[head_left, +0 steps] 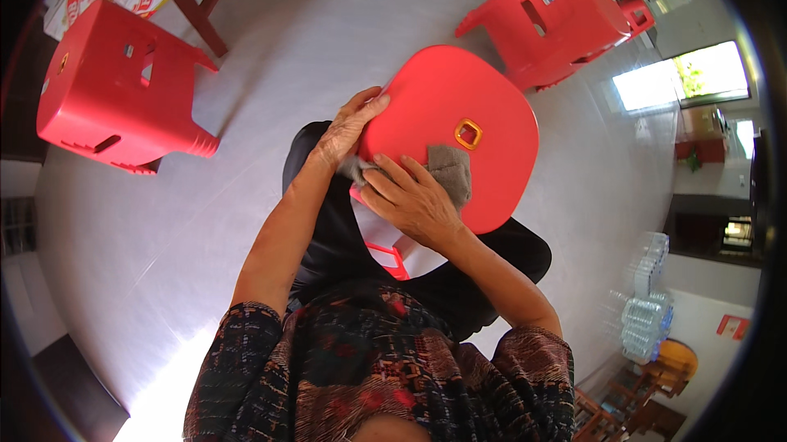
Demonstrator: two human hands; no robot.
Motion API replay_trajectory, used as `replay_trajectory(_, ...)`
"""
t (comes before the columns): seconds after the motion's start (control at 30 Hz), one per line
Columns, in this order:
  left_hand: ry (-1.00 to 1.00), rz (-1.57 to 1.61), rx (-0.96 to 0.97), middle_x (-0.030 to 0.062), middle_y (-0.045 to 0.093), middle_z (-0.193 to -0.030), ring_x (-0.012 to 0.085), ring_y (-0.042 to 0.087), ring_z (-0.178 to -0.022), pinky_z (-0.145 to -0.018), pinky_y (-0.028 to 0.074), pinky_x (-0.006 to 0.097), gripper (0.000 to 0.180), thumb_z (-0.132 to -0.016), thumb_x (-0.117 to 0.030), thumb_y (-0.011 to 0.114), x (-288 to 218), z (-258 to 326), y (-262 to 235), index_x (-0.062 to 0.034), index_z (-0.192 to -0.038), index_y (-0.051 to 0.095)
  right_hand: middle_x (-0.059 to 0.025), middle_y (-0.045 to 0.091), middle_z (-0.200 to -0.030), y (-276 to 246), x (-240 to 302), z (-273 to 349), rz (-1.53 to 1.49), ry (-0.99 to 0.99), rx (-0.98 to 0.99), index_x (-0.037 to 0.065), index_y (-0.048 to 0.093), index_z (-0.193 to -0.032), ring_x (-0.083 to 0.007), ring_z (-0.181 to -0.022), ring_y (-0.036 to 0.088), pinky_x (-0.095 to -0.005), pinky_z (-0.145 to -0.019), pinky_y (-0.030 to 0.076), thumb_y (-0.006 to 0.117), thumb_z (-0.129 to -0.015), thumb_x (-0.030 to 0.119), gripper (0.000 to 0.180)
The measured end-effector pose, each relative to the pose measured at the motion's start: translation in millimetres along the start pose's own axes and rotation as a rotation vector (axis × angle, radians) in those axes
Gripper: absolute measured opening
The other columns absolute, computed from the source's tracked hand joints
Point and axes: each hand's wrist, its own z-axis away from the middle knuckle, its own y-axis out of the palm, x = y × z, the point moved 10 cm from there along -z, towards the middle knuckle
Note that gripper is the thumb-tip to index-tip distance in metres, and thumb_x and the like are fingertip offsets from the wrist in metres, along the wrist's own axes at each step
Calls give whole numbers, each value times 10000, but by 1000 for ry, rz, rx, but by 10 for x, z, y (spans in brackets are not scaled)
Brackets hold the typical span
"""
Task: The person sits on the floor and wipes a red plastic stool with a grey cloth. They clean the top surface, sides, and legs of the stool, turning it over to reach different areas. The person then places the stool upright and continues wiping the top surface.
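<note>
Left fingers [374, 106] gripping left edge of red stool [443, 118], right fingers [392, 171] pressing cloth [450, 171] on its near side; uneven push could be tilting it

Worn are a dark, red-flecked top [352, 360] with elbow-length sleeves [537, 360] and black trousers [516, 255]

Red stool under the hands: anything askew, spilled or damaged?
Nothing stands out. The red stool shows no visible crack or spill; the gray cloth lies bunched under the right hand, ordinary enough. Its underside is mostly hidden.
</note>
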Motion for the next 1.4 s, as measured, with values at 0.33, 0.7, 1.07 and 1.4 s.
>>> replay_trajectory(0.33, -11, 0, 20, 159, 483, -1344, 237, 487, -1231, -1041, 399, 338, 727, -883, -344, 673, -105, 99, 136, 18, -1422, 345, -101, 560, -1193, -420, -1272, 987, 55, 651, -217, 122, 583, -1141, -307, -1212, 494, -470, -993, 374, 626, -797, 142, 347)
replay_trajectory(0.7, -262, -211, 61, 114, 630, -1152, 211, 567, -1120, -944, 468, 334, 564, -820, -404, 703, -233, -563, 240, -14, -1213, 596, -153, 558, -1248, 148, -2808, 2279, -277, 1271, -201, 94, 529, -1266, -338, -1180, 508, -429, -957, 426, 539, -897, 192, 381)
replay_trajectory(1.07, -117, -413, 20, 232, 601, -1170, 268, 656, -965, -811, 564, 361, 769, -784, -403, 761, -618, -303, 917, 131, -1257, 475, -115, 599, -1186, 155, -2408, 2649, -1537, 1470, -1161, 18, 523, -1280, -179, -1068, 587, -298, -862, 502, 538, -942, 238, 403)
replay_trajectory(1.4, -53, -80, 65, 120, 537, -1320, 224, 512, -1208, -1042, 384, 362, 735, -940, -598, 399, -222, 549, 556, 5, -1354, 457, -126, 583, -1230, -392, -1622, 2677, -1177, 1118, -1068, 4, 557, -1261, -210, -1150, 528, -311, -1013, 376, 548, -895, 170, 401)
